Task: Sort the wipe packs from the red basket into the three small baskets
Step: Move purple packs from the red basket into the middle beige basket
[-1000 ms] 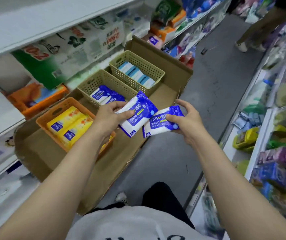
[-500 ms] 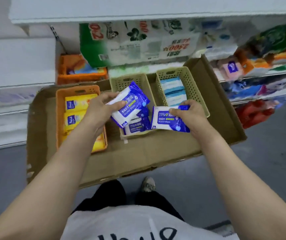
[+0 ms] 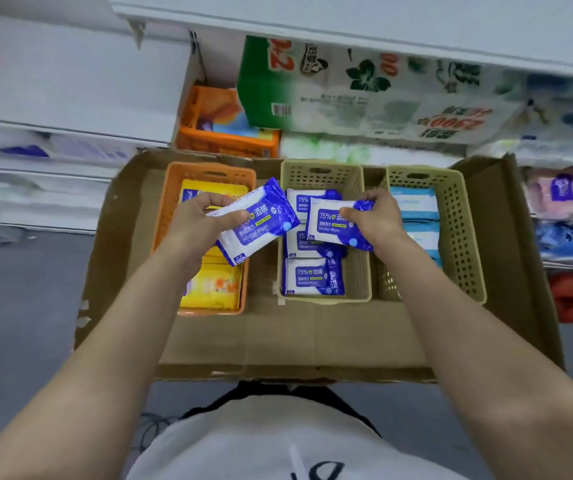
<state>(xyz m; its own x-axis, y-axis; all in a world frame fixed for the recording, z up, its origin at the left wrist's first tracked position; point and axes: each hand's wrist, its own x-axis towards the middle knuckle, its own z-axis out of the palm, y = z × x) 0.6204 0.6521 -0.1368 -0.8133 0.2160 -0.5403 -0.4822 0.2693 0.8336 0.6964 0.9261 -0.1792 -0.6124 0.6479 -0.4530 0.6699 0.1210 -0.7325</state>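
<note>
My left hand (image 3: 196, 220) grips a blue-and-white alcohol wipe pack (image 3: 260, 223) above the gap between the orange basket (image 3: 165, 216) and the middle beige basket (image 3: 361, 271). Over the middle basket, my right hand (image 3: 373, 216) holds a second blue alcohol wipe pack (image 3: 330, 228). That basket holds three blue packs (image 3: 312, 280) of the same kind. Yellow packs (image 3: 214, 292) lie in the orange basket, and light-blue packs (image 3: 418, 206) fill the right beige basket (image 3: 461, 244). The red basket is out of view.
All three baskets sit in a shallow cardboard tray (image 3: 312, 337) on the grey floor (image 3: 18, 306). Behind it are white store shelves with a big tissue pack (image 3: 364, 91) and an orange crate (image 3: 226, 140). More goods fill the shelf at right (image 3: 569, 237).
My view has swung from the aisle to square over the tray. Both hands carried their blue packs over the baskets; the right one now hovers over the middle basket.
</note>
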